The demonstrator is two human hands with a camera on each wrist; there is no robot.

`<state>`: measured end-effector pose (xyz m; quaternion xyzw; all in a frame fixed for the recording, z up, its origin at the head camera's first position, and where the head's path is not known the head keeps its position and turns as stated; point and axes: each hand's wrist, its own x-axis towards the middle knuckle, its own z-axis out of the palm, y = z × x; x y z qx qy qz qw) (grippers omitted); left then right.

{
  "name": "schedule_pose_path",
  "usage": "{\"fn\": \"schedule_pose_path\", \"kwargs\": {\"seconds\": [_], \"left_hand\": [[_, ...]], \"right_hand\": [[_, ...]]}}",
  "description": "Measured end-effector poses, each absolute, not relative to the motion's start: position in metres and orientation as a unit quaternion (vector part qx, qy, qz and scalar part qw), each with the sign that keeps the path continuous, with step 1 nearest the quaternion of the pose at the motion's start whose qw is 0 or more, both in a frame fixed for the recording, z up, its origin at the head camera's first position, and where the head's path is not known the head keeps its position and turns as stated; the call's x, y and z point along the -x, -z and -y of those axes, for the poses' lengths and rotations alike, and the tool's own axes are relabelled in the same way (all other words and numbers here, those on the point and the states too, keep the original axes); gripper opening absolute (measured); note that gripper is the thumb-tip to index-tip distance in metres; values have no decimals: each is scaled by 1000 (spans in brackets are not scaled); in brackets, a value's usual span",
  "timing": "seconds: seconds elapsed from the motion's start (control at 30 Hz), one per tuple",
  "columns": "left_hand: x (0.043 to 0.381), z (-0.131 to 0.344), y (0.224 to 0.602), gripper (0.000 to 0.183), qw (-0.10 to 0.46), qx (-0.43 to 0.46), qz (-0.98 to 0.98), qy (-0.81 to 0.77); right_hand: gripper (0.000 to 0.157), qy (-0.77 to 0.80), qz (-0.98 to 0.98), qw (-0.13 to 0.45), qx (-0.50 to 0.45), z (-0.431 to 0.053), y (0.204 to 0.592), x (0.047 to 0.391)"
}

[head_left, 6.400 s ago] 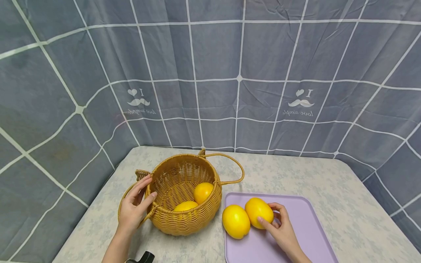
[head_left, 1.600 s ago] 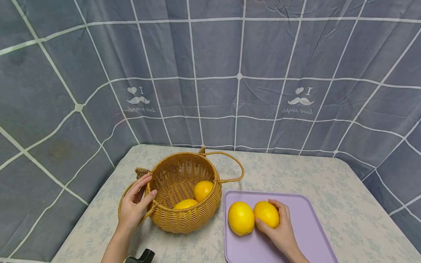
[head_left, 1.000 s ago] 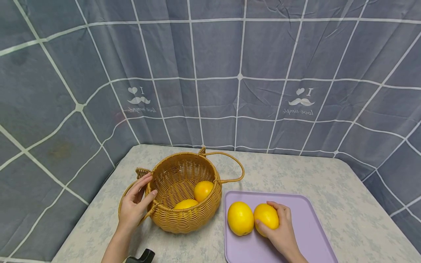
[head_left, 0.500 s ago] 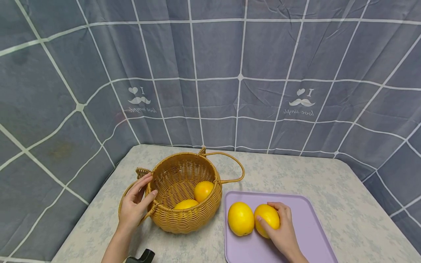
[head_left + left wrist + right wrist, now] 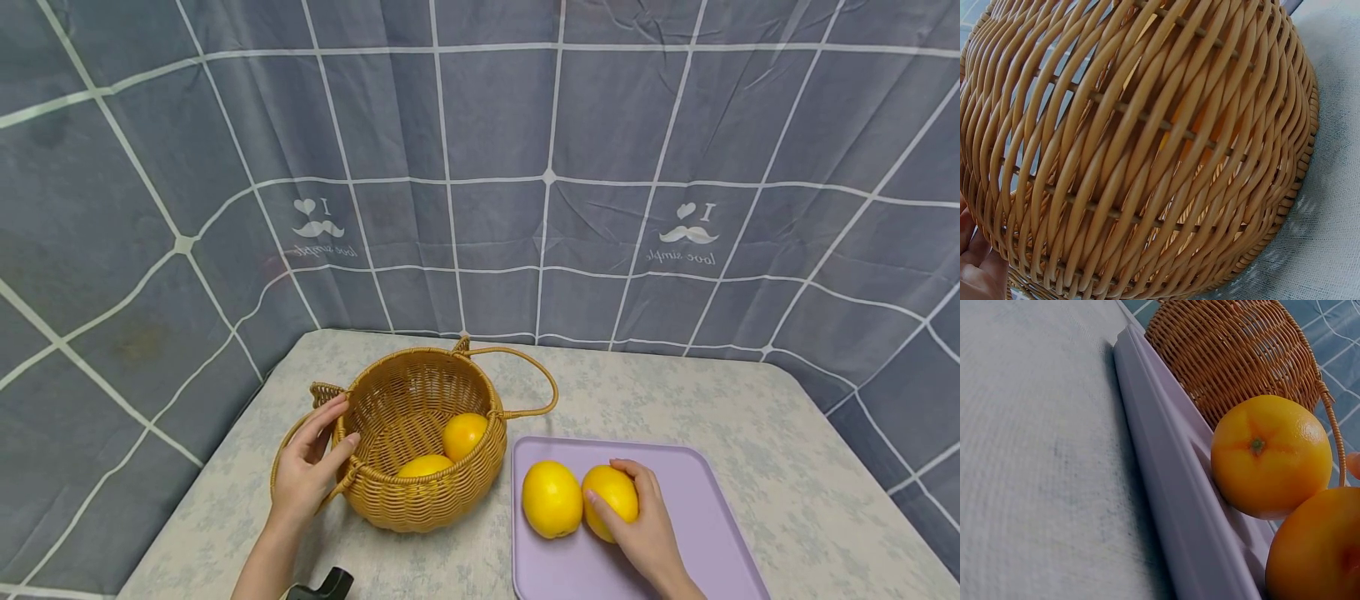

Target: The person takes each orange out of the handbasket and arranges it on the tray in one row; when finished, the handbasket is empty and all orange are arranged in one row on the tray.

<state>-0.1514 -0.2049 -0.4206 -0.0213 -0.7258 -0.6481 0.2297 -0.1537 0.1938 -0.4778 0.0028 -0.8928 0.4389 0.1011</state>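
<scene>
In the head view, my left hand (image 5: 303,467) holds the left side of a brown wicker basket (image 5: 420,504), with thumb and fingertips at its rim. Two yellow-orange oranges lie inside, one orange (image 5: 463,435) by the right wall and another orange (image 5: 423,467) partly hidden behind the front rim. My right hand (image 5: 645,529) grips an orange (image 5: 606,500) over the lilac tray (image 5: 705,517), thumb in front and fingers behind. Close beside it on the tray sits a second orange (image 5: 551,500); its creased stem end shows in the right wrist view.
One looped basket handle (image 5: 551,387) sticks out to the right, above the tray's back-left corner. A pale floral cloth (image 5: 660,392) covers the table. Behind it hangs a grey checked curtain (image 5: 495,225). A black object (image 5: 322,586) shows beside the left wrist.
Since the earliest frame, the two oranges at the tray have shifted right, the left one from the tray's edge onto it. Over the last second almost nothing moves; the left hand stays put.
</scene>
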Motion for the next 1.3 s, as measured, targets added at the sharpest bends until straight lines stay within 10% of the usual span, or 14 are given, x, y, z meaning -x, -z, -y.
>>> {"fn": "schedule_pose_path", "kwargs": {"seconds": [0.87, 1.3], "left_hand": [[151, 204, 421, 41, 240, 27, 721, 650], [150, 203, 419, 42, 235, 35, 720, 652]], "right_hand": [[44, -451, 862, 217, -81, -203, 444, 170], [39, -491, 833, 186, -175, -190, 392, 192]]}}
